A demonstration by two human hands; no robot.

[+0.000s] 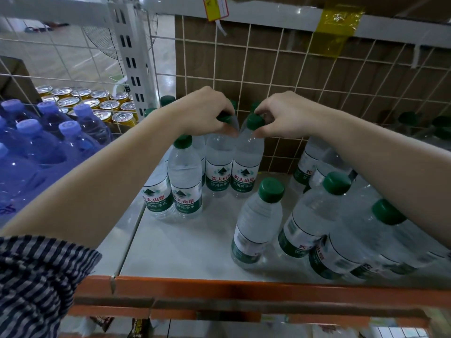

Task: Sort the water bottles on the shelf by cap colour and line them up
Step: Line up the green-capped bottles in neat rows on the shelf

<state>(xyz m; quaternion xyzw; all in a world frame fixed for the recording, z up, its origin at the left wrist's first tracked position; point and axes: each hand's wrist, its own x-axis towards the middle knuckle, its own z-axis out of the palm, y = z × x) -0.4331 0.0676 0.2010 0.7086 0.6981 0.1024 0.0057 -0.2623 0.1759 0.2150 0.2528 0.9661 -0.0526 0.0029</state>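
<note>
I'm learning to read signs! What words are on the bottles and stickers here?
"农夫山泉" in red: labels of the green-capped bottles.
"饮用纯净水" in white: the green band under it, clearest on the front left bottle.
Red-edged yellow tag up top: too blurred.
Yellow tape: unreadable.

- The left hand [203, 111] gripped the green cap of one bottle [218, 164] far back on the white shelf [185, 250].
- The right hand [283, 115] pinched the cap of the touching neighbour bottle [246, 164] just to its right.
- Two more labelled bottles [185, 181] stood nearer, to the left.
- A loose cluster of green-capped bottles [314, 215] filled the right side.
- Beyond a wire divider at the left sat blue jugs [48, 140] and gold cans [97, 101].
</note>
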